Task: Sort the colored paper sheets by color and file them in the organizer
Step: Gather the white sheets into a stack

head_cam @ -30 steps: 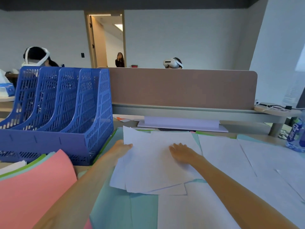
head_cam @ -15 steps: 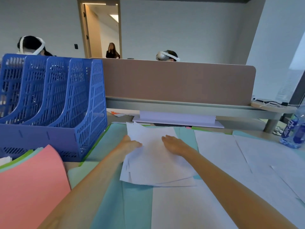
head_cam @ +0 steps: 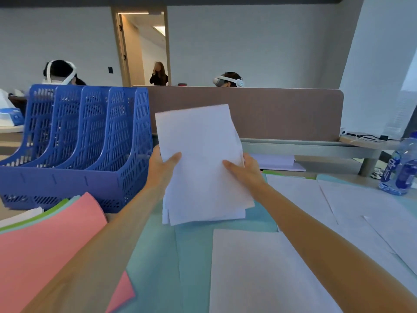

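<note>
A stack of white paper sheets (head_cam: pixel 200 159) stands nearly upright above the desk, just right of the blue organizer (head_cam: pixel 74 143). My left hand (head_cam: pixel 162 168) grips its left edge, thumb on the front. My right hand (head_cam: pixel 246 170) grips its right edge the same way. The organizer has several slots, and they look empty from here. Teal sheets (head_cam: pixel 191 242) lie flat under the stack. More white sheets (head_cam: pixel 338 211) are spread on the right. A pink sheet (head_cam: pixel 45 249) tops a pile of green and white paper at the near left.
A brown divider panel (head_cam: pixel 282 114) runs across the back of the desk. A water bottle (head_cam: pixel 399 168) stands at the far right. People with headsets sit behind the divider and the organizer.
Both hands gathered the white sheets together on the desk, then took hold of the stack's edges and lifted it upright off the teal sheets.
</note>
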Tool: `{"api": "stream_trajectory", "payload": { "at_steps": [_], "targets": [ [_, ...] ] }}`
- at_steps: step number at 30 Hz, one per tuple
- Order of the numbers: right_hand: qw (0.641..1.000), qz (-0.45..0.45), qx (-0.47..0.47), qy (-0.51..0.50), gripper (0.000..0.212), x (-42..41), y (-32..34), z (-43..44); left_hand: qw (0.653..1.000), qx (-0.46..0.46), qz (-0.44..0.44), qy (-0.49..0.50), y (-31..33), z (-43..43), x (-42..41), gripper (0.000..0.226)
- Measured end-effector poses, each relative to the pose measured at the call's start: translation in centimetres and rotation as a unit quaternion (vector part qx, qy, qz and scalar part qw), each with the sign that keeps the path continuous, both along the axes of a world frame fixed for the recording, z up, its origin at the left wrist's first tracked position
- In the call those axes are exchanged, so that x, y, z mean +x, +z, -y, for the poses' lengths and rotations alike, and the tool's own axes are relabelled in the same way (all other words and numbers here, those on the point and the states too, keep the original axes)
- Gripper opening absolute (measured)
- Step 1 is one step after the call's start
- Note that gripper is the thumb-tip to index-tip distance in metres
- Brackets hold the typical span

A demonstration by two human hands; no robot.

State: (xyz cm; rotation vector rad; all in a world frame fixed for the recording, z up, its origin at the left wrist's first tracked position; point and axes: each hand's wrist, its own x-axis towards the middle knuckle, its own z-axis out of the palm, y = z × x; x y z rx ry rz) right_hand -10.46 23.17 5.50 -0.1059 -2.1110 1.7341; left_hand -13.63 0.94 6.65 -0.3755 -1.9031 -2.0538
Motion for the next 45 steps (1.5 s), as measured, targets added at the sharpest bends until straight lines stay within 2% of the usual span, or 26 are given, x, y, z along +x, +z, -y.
{"api": "stream_trajectory", "payload": {
  "at_steps": [3,6,10,16,19,22,26,28,30,31,34,36,38,41,43,45],
  "targets": [
    [0.999,-0.044,0.005,0.0,0.026,1.2,2.4,0.6,1.0,0.013,-0.008,0.007,1.7,0.2,0.7,0.037],
    [0.999,-0.034,0.019,-0.02,0.026,2.9,3.8,-0.6,0.999,-0.017,0.034,-0.022,2.3,-0.4,1.3,0.038],
    [0.996,0.023,0.068,-0.06,0.028,7.3,4.5,-3.1,0.987,-0.078,0.096,-0.105,1.8,-2.4,3.5,0.04],
    [0.98,0.14,0.093,-0.107,0.021,14.7,2.6,-6.0,0.945,-0.153,0.174,-0.233,-0.9,-4.8,9.2,0.04],
    [0.969,0.195,0.098,-0.12,0.022,17.8,1.1,-6.7,0.93,-0.175,0.224,-0.232,-2.3,-5.3,11.8,0.049],
    [0.96,0.231,0.086,-0.132,0.028,21.3,0.0,-5.9,0.92,-0.203,0.264,-0.209,-3.4,-5.4,14.5,0.031],
    [0.951,0.276,0.074,-0.117,0.027,25.1,-1.7,-4.5,0.915,-0.22,0.287,-0.179,-4.6,-5.1,17.4,0.03],
    [0.95,0.286,0.069,-0.108,0.024,26.3,-2.1,-3.9,0.914,-0.214,0.298,-0.176,-4.6,-5.0,18.6,0.021],
    [0.952,0.284,0.05,-0.099,0.026,27.0,-2.2,-3.4,0.916,-0.2,0.308,-0.162,-4.5,-4.7,19.6,0.01],
    [0.954,0.281,0.035,-0.096,0.026,27.2,-2.2,-3.3,0.914,-0.198,0.315,-0.162,-4.3,-4.6,19.9,0.012],
    [0.956,0.276,0.027,-0.097,0.029,27.6,-2.3,-3.1,0.917,-0.181,0.311,-0.171,-4.2,-4.1,20.0,0.051],
    [0.961,0.253,0.032,-0.108,0.032,27.9,-2.2,-3.5,0.926,-0.153,0.287,-0.195,-4.2,-4.2,19.9,0.058],
    [0.967,0.212,0.027,-0.134,0.028,28.1,-1.7,-4.6,0.935,-0.111,0.256,-0.22,-3.8,-4.9,20.4,0.039],
    [0.966,0.178,0.032,-0.184,0.014,28.4,-0.5,-7.2,0.931,-0.078,0.249,-0.256,-3.0,-6.8,20.7,0.018],
    [0.962,0.172,0.032,-0.208,0.01,28.3,-0.2,-9.3,0.92,-0.102,0.257,-0.276,-3.0,-8.3,20.6,0.008],
    [0.96,0.165,0.026,-0.225,0.009,28.1,-0.5,-11.2,0.903,-0.146,0.271,-0.298,-3.6,-10.0,20.5,0.013]
  ]
}}
